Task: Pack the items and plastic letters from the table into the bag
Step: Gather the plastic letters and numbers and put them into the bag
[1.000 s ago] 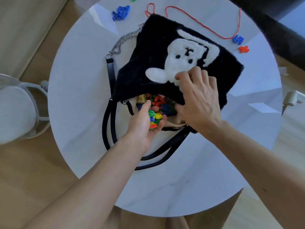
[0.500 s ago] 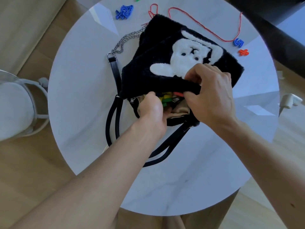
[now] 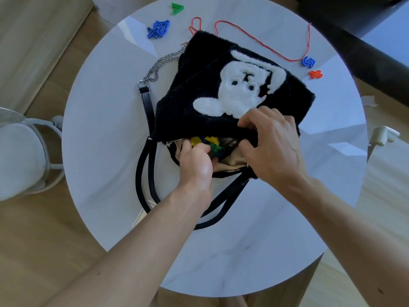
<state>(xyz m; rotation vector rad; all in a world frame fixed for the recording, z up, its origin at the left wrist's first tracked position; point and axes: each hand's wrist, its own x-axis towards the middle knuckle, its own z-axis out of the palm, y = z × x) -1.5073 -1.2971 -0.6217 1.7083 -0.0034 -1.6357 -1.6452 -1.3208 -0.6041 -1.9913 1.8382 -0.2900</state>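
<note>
A black furry bag (image 3: 199,89) with a white animal face lies on the round white table (image 3: 99,129). My right hand (image 3: 272,147) grips the bag's upper rim and holds the mouth open. My left hand (image 3: 195,160) is at the opening, its fingers inside among coloured plastic letters (image 3: 207,141); whether it still holds any is hidden. Loose on the table at the far side are blue letters (image 3: 159,29), a green letter (image 3: 177,8), a blue 5 (image 3: 308,62), an orange piece (image 3: 316,74) and a red string (image 3: 261,43).
The bag's black straps (image 3: 143,173) loop toward me and a metal chain (image 3: 159,67) trails off its left side. A white chair (image 3: 20,156) stands at the left. A dark piece of furniture (image 3: 365,36) runs past the table's far right.
My left hand carried a handful of coloured letters into the bag's mouth. My right hand shifted from lying flat on the bag to pinching its rim and lifting it.
</note>
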